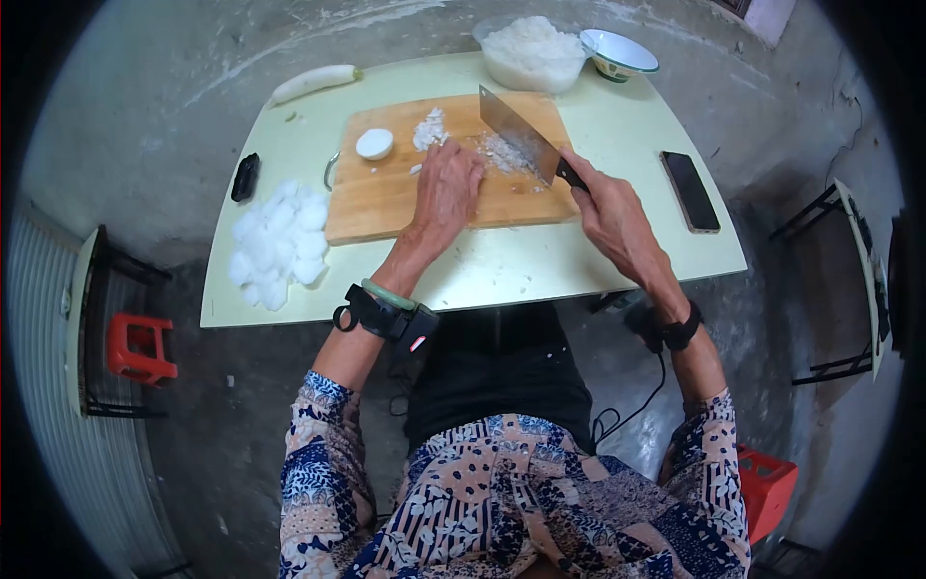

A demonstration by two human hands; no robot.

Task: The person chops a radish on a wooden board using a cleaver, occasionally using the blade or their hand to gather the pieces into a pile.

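My right hand [612,207] grips the black handle of a cleaver [521,135], its broad blade slanting across the right half of a wooden cutting board [371,217]. Finely chopped white bits [503,152] lie beside the blade. My left hand [450,183] rests on the board with its fingers bent down and close together; whatever is under the fingertips is hidden. Just beyond those fingers is a small heap of chopped white pieces [429,129]. A cut chunk of white radish [374,145] sits at the board's left side.
White radish slices [280,243] are piled left of the board, near a small black object [245,178]. Behind lies a whole white radish [316,84]. A bowl of white shreds [533,58], an enamel bowl [619,54] and a phone [690,191] stand or lie rightward.
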